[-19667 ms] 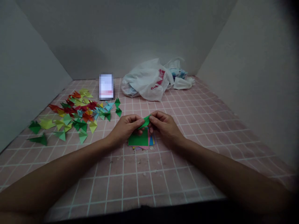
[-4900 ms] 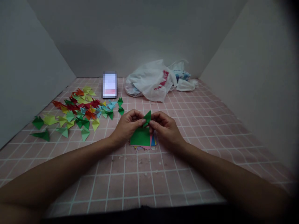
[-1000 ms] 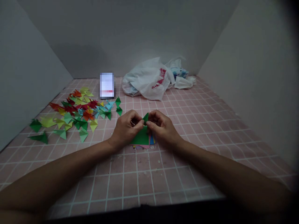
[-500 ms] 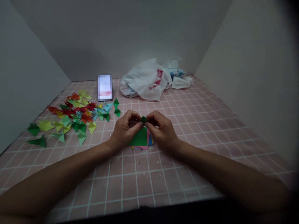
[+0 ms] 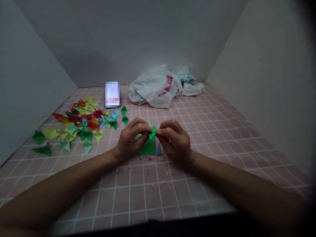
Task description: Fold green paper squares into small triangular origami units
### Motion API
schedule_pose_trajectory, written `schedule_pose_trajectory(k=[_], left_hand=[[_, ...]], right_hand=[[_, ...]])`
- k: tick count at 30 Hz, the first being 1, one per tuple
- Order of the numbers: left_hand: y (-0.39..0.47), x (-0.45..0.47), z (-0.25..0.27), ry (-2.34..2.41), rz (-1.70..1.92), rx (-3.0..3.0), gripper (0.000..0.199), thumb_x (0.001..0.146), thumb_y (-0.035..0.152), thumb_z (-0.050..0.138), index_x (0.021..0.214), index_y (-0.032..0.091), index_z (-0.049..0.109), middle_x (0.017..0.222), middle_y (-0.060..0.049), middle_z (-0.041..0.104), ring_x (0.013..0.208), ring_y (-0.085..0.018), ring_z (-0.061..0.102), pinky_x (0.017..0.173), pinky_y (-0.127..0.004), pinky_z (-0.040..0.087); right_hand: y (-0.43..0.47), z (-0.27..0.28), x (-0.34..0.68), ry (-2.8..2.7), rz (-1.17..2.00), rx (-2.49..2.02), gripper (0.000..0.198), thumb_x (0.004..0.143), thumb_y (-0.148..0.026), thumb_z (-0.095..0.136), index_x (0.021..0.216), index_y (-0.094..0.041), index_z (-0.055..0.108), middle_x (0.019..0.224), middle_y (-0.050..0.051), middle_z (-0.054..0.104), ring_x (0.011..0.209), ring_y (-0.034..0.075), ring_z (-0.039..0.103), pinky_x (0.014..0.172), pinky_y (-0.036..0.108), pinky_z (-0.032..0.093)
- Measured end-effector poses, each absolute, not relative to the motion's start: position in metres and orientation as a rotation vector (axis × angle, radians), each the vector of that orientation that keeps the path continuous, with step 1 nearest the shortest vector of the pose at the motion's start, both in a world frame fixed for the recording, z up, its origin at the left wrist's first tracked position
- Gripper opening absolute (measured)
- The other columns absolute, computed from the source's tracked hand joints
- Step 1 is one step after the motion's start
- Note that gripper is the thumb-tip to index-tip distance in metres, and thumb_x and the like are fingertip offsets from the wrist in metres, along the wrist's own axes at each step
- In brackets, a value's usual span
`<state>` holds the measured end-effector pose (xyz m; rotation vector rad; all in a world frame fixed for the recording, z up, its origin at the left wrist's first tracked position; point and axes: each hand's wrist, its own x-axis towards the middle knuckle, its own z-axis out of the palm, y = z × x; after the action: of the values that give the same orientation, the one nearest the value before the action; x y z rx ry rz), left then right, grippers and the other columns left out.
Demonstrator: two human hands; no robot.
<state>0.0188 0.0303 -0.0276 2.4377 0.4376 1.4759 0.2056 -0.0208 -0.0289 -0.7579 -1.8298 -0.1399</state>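
A small folded green paper (image 5: 153, 132) is pinched between my two hands, above the middle of the table. My left hand (image 5: 133, 138) grips its left side with thumb and forefinger. On its right side, my right hand (image 5: 175, 140) pinches it the same way, fingers curled. Beneath the hands lies a stack of square paper sheets (image 5: 148, 148), green on top, with pink, blue and yellow edges showing. Part of the stack is hidden by my hands. The exact folds of the small piece are too fine to make out.
At the left spreads a pile of folded paper pieces (image 5: 85, 134) in red, orange, yellow, green and light blue. Behind it stands a phone (image 5: 112, 94) with a lit, blurred screen. White plastic bags (image 5: 153, 87) lie at the back. A pink checked cloth (image 5: 138, 194) covers the table.
The green paper has turned and now shows a brighter, wider face between the fingertips. My right hand has shifted slightly right. The whole view has moved a little.
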Motion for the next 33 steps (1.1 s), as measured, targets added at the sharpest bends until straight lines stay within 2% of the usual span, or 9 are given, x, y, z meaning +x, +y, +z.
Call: schedule_pose_trajectory(k=[12,20,29,33], left_hand=[[0.0266,0.0176,-0.0258,0.401,1.626,2.566,0.018,0.088,0.004,0.066,0.091,0.02,0.058,0.089,-0.001,0.064,0.08,-0.012,0.063,0.07,-0.024,0.053],[0.0264,0.0177,-0.0248,0.417,1.645,2.567,0.021,0.086,0.002,0.066,0.092,0.02,0.058,0.089,-0.001,0.064,0.08,-0.012,0.064,0.07,-0.024,0.054],[0.0264,0.0178,-0.0257,0.452,1.618,2.538,0.017,0.087,0.006,0.065,0.093,0.021,0.058,0.091,-0.002,0.064,0.081,-0.014,0.063,0.07,-0.027,0.053],[0.0265,0.0186,-0.0252,0.433,1.575,2.52,0.016,0.089,0.008,0.065,0.092,0.022,0.058,0.092,-0.003,0.065,0.083,-0.015,0.064,0.072,-0.028,0.054]], right_hand=[[-0.0212,-0.0282,0.2048,-1.811,-0.167,-0.735,0.022,0.092,-0.003,0.062,0.102,-0.022,0.056,0.095,0.004,0.058,0.087,0.018,0.06,0.075,0.032,0.057],[-0.0215,-0.0314,0.2061,-1.824,-0.136,-0.737,0.023,0.091,-0.004,0.063,0.106,-0.02,0.057,0.097,0.006,0.059,0.089,0.018,0.061,0.073,0.032,0.056],[-0.0222,-0.0274,0.2047,-1.833,-0.126,-0.757,0.021,0.096,-0.007,0.059,0.109,-0.023,0.06,0.097,0.005,0.061,0.088,0.018,0.062,0.075,0.033,0.057],[-0.0224,-0.0288,0.2049,-1.831,-0.122,-0.752,0.023,0.095,-0.005,0.06,0.107,-0.023,0.062,0.094,0.004,0.059,0.084,0.016,0.061,0.071,0.029,0.055]])
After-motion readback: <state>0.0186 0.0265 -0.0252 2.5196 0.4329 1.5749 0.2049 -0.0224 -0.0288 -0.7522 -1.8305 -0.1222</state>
